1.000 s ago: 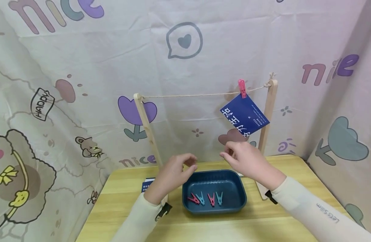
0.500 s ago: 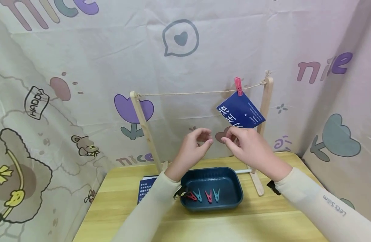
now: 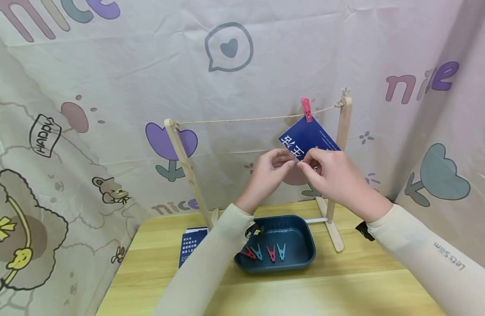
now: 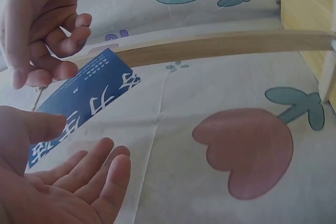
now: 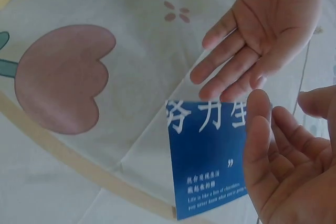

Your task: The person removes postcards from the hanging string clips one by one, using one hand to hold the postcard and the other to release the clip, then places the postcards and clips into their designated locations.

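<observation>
A blue card with white printed characters (image 3: 299, 134) hangs tilted by one corner from a pink clothespin (image 3: 306, 109) on the string (image 3: 234, 120). Just in front of its lower left edge is my left hand (image 3: 268, 175), fingers spread and relaxed, holding nothing. My right hand (image 3: 333, 177) covers the card's lower part in the head view, its fingers loosely bent and nothing seen in them. In the left wrist view the card (image 4: 86, 100) shows between my two hands. The right wrist view has the card (image 5: 210, 150) beside my fingertips; contact cannot be told.
The string runs between two wooden posts (image 3: 189, 171). Below stands a dark blue tray (image 3: 295, 232) with red and teal clothespins (image 3: 271, 253) in it. More blue cards (image 3: 189, 245) lie left on the wooden table (image 3: 147, 281). A patterned cloth hangs behind.
Both hands have risen toward the hanging card; the left has also moved right, so the two are now close together. The card still hangs from the pink clothespin.
</observation>
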### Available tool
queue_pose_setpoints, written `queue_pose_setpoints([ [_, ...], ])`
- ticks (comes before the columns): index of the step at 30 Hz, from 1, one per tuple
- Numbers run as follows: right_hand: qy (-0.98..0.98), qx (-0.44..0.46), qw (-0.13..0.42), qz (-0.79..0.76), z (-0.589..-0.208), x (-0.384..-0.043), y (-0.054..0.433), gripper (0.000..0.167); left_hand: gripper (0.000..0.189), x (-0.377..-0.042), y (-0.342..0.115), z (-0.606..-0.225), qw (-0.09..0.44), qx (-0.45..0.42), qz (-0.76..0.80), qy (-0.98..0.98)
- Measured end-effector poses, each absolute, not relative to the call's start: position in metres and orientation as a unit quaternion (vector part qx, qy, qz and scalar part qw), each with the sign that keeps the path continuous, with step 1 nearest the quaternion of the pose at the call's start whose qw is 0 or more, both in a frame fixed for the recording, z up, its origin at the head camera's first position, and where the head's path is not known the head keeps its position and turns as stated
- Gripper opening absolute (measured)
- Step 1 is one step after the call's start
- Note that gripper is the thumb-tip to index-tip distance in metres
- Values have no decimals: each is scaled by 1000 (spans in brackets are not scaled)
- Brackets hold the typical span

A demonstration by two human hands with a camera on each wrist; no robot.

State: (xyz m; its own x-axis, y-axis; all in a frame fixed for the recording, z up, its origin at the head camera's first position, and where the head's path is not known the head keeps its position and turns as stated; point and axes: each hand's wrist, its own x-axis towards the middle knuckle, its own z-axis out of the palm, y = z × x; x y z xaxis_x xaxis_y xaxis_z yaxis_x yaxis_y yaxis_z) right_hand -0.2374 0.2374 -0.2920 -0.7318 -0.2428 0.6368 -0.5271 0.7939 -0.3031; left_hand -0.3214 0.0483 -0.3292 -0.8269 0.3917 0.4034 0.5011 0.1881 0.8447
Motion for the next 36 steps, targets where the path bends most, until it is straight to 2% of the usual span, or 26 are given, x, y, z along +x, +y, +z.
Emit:
queue_pose_setpoints([
  [11,-880,217,347,240,-270,-244,253,12,29,-333,72,-324,40,-297,-619,-726],
  [18,-881,204,350,245,-248,-253,255,14,24,-332,78,-320,41,-287,-629,-721],
  [27,-845,195,421,265,-222,-270,255,16,19,-330,82,-319,54,-276,-611,-740],
  [36,-863,160,370,305,-201,-285,249,40,21,-330,78,-318,56,-265,-608,-746],
])
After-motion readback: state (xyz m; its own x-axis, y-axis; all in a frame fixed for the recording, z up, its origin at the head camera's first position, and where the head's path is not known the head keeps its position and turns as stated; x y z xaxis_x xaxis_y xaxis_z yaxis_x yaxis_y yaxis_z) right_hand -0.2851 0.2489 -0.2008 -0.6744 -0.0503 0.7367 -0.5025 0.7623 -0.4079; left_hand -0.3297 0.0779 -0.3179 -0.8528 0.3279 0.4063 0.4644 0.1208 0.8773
